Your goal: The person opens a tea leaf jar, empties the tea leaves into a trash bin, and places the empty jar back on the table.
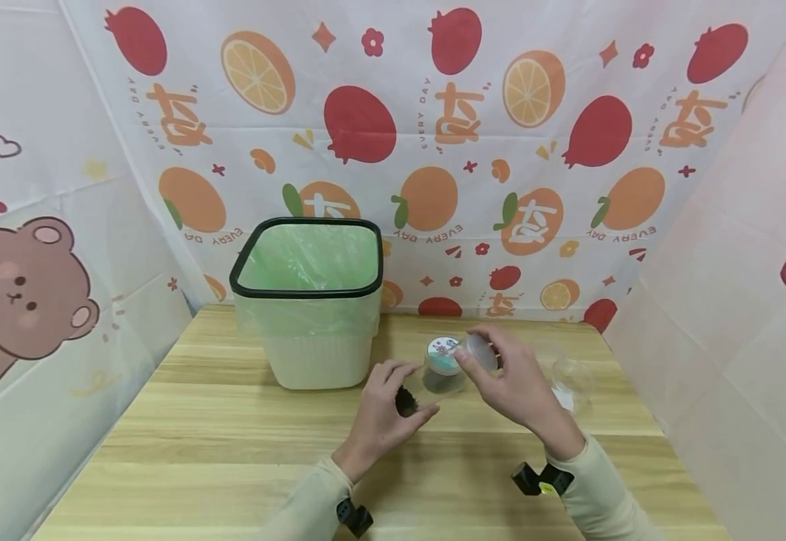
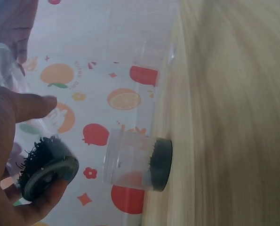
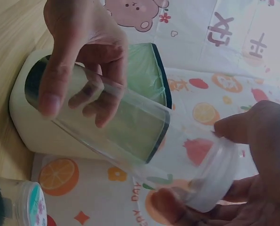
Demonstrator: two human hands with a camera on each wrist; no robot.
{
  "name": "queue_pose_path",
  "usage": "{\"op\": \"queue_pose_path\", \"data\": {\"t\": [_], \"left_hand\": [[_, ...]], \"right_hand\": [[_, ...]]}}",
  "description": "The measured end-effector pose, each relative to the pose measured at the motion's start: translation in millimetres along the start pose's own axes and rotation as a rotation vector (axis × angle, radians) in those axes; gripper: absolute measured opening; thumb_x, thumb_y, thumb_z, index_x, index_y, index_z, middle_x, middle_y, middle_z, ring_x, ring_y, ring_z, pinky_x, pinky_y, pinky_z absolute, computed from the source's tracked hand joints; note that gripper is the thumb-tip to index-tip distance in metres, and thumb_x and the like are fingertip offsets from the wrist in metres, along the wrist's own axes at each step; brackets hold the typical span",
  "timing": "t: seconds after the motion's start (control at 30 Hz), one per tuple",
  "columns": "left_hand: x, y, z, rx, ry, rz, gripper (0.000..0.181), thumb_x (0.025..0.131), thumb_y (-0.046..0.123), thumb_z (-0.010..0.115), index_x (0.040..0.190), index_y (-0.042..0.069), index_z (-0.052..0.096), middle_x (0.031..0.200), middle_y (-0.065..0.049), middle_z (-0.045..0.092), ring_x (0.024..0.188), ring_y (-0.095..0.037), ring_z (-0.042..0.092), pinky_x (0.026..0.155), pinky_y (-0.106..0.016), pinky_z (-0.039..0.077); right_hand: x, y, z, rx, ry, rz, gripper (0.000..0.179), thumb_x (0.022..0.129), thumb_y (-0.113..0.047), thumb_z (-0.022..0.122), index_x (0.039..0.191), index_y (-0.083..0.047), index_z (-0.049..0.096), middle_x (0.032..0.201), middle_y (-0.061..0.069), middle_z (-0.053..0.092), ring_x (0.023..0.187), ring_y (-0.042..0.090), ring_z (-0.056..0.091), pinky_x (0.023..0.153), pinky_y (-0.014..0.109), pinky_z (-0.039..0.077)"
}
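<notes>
My left hand [image 1: 389, 402] grips the lower end of a clear plastic jar [image 3: 130, 122], thumb on one side and fingers on the other. Dark shredded stuff [image 2: 48, 165] lies at the bottom of this tilted jar. At its upper end, my right hand [image 1: 515, 379] holds the translucent lid [image 3: 215, 179] between thumb and fingers. The lid sits at the jar's mouth; whether it is fastened I cannot tell. Just behind the hands, a second clear jar [image 1: 443, 382] stands upright on the table, with dark contents and a printed label on its lid.
To the left stands a pale bin [image 1: 318, 353] with a black rim and green liner. Clear plastic pieces [image 1: 572, 379] lie right of my right hand, their shape hard to make out. A fruit-print cloth [image 1: 427, 199] hangs behind the wooden table [image 1: 217, 451].
</notes>
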State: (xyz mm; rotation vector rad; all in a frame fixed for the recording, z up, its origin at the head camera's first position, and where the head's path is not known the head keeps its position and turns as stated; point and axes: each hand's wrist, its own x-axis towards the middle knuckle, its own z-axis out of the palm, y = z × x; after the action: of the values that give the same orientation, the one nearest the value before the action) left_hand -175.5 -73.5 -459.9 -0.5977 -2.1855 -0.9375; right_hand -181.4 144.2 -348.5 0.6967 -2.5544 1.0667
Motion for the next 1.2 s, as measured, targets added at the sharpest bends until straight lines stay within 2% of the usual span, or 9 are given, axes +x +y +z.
{"op": "queue_pose_path", "data": {"t": [0.2, 0.33, 0.5, 0.7, 0.9, 1.07, 1.2], "left_hand": [[-3.5, -2.2, 1.5, 0.117, 0.066, 0.028, 0.060, 0.063, 0.033, 0.097, 0.109, 0.010, 0.066, 0.101, -0.003, 0.062, 0.088, -0.017, 0.054, 0.072, -0.029, 0.050], [-7.0, -1.2, 2.0, 0.158, 0.051, 0.023, 0.060, 0.063, 0.036, 0.097, 0.107, 0.010, 0.066, 0.097, -0.003, 0.065, 0.085, -0.016, 0.056, 0.069, -0.028, 0.053], [-7.7, 1.2, 0.3, 0.134, -0.009, 0.005, 0.063, 0.066, 0.035, 0.096, 0.115, 0.008, 0.068, 0.099, -0.004, 0.073, 0.082, -0.014, 0.067, 0.066, -0.027, 0.057], [-3.7, -0.8, -5.0, 0.086, -0.068, 0.082, 0.061, 0.067, 0.029, 0.095, 0.118, 0.009, 0.069, 0.104, -0.006, 0.078, 0.087, -0.013, 0.074, 0.070, -0.029, 0.062], [-3.1, -5.6, -8.9, 0.038, -0.101, 0.140, 0.058, 0.065, 0.023, 0.096, 0.113, 0.007, 0.070, 0.100, -0.007, 0.080, 0.082, -0.012, 0.076, 0.067, -0.026, 0.060], [-1.8, -6.0, -11.9, 0.001, -0.145, 0.124, 0.052, 0.068, 0.023, 0.095, 0.111, 0.008, 0.069, 0.100, -0.006, 0.080, 0.086, -0.015, 0.077, 0.071, -0.027, 0.061], [-0.5, -5.5, -14.5, -0.006, -0.166, 0.114, 0.050, 0.069, 0.024, 0.094, 0.109, 0.010, 0.069, 0.099, -0.005, 0.080, 0.078, -0.011, 0.075, 0.067, -0.022, 0.058]], "right_hand": [[-2.4, -1.8, 3.2, -0.142, -0.033, -0.006, 0.043, 0.098, -0.040, 0.065, 0.127, -0.009, 0.063, 0.106, 0.010, 0.073, 0.077, 0.013, 0.064, 0.060, 0.023, 0.052], [-5.5, -0.9, 4.6, -0.187, -0.030, 0.008, 0.042, 0.097, -0.045, 0.065, 0.124, -0.013, 0.063, 0.096, 0.005, 0.073, 0.071, 0.010, 0.061, 0.058, 0.022, 0.051], [-8.2, 3.2, 6.1, -0.223, 0.010, -0.019, 0.043, 0.096, -0.046, 0.066, 0.120, -0.011, 0.064, 0.083, 0.003, 0.071, 0.060, 0.005, 0.055, 0.050, 0.019, 0.044], [-10.3, 12.5, 8.5, -0.213, 0.086, -0.104, 0.033, 0.093, -0.038, 0.071, 0.113, -0.013, 0.065, 0.071, -0.002, 0.064, 0.052, 0.000, 0.047, 0.044, 0.017, 0.038], [-13.8, 20.9, 12.9, -0.173, 0.081, -0.179, 0.031, 0.092, -0.034, 0.072, 0.113, -0.014, 0.064, 0.078, -0.002, 0.069, 0.053, -0.004, 0.048, 0.045, 0.014, 0.040], [-15.8, 24.8, 14.8, -0.144, 0.084, -0.216, 0.030, 0.092, -0.031, 0.072, 0.115, -0.013, 0.063, 0.081, -0.001, 0.070, 0.055, -0.004, 0.051, 0.047, 0.012, 0.041], [-16.8, 27.9, 15.0, -0.131, 0.093, -0.252, 0.026, 0.093, -0.028, 0.071, 0.113, -0.014, 0.063, 0.081, -0.002, 0.068, 0.057, -0.004, 0.051, 0.047, 0.012, 0.041]]}}
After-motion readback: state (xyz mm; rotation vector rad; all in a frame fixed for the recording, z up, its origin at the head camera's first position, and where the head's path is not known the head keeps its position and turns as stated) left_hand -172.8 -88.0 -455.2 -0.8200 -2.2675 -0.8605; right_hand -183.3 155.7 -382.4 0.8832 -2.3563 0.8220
